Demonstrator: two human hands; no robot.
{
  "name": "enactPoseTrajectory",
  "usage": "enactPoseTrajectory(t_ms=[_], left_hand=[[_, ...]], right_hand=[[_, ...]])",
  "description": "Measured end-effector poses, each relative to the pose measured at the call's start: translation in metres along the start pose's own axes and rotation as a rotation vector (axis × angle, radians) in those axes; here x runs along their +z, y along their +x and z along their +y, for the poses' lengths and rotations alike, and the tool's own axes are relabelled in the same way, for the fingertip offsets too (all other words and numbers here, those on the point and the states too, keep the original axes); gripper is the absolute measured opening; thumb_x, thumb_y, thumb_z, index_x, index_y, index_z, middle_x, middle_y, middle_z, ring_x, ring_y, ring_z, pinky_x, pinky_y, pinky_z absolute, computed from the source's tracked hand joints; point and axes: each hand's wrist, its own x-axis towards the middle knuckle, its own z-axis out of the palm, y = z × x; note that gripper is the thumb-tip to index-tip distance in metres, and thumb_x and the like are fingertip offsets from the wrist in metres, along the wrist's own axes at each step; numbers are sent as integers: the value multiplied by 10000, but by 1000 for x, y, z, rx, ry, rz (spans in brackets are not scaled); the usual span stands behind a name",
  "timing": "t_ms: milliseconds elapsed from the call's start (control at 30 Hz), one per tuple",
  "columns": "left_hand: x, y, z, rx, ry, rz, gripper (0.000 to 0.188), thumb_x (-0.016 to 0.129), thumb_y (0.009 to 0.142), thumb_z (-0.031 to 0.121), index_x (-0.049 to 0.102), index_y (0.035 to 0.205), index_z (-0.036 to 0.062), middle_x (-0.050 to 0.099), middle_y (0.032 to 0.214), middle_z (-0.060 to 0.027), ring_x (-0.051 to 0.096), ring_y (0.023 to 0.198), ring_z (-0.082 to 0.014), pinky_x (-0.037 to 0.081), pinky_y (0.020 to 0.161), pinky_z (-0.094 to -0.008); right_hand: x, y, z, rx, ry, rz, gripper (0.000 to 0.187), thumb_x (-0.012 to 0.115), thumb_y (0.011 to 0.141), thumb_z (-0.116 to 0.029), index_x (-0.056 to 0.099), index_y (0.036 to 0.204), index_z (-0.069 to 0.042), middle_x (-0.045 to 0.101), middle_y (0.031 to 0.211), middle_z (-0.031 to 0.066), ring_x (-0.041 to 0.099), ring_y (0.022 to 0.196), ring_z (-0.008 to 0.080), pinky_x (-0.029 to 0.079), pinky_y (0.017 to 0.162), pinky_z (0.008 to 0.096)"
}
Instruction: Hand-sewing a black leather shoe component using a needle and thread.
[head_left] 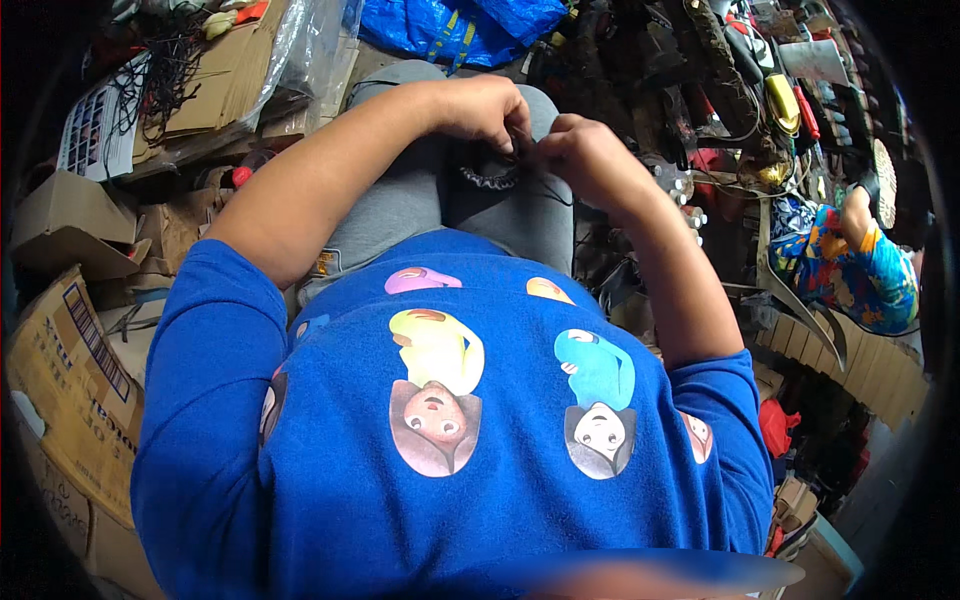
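Observation:
My left hand (485,112) and my right hand (590,158) meet over my lap, both with fingers pinched together. Between them is a braided cord (488,181), dark with pale flecks, curving like a bracelet below the left fingertips. Thin dark strands run from the right fingertips and trail over my right thigh. The exact spot where the fingers grip the cord is partly hidden. My grey trousers (395,190) lie beneath the cord.
On the left are cardboard boxes (75,225), flattened cardboard (225,75) and tangled black cord (160,85). Ahead is a blue bag (460,25). Tools and clutter fill the right, including a yellow object (783,103). A person in colourful clothes (850,265) is at far right.

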Motion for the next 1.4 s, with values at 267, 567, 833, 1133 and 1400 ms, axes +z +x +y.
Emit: enactPoseTrajectory(t_ms=[267, 567, 833, 1133, 1400], left_hand=[[1, -2, 1, 31, -44, 122, 208, 683, 694, 23, 660, 899, -2, 679, 852, -80, 626, 789, -151, 487, 722, -276], [22, -18, -11, 168, 171, 613, 147, 712, 699, 115, 664, 831, 69, 606, 877, -89, 590, 876, -246, 461, 791, -317], [28, -24, -11, 344, 185, 669, 276, 658, 776, 135, 620, 1037, 52, 607, 939, -85, 590, 927, -218, 452, 823, -308], [9, 6, 8, -48, -130, 119, 182, 652, 806, 174, 636, 917, 31, 639, 805, -29, 563, 790, -96, 447, 739, -258], [4, 5, -6, -11, -405, 52, 237, 689, 778, 192, 659, 946, 28, 646, 835, 1, 556, 769, -85, 440, 688, -236]], right_hand=[[-9, 7, 1, -12, 12, -25, 93, 672, 709, -52, 679, 801, -65, 591, 763, 94, 606, 708, 247, 491, 636, 332], [9, -14, 21, 348, 756, 12, 214, 668, 814, -181, 672, 950, -16, 641, 837, 38, 581, 792, 116, 468, 746, 279], [-3, -22, 12, 300, 916, 197, 277, 620, 856, -296, 677, 985, -57, 588, 824, 34, 534, 810, 111, 421, 771, 255], [-28, -6, -20, -96, -320, 48, 57, 653, 746, -161, 686, 768, -120, 589, 762, 85, 595, 777, 253, 440, 712, 373], [-33, -36, -5, 253, 408, 258, 192, 616, 749, 48, 663, 899, -62, 556, 833, 75, 590, 777, 204, 477, 685, 293]])
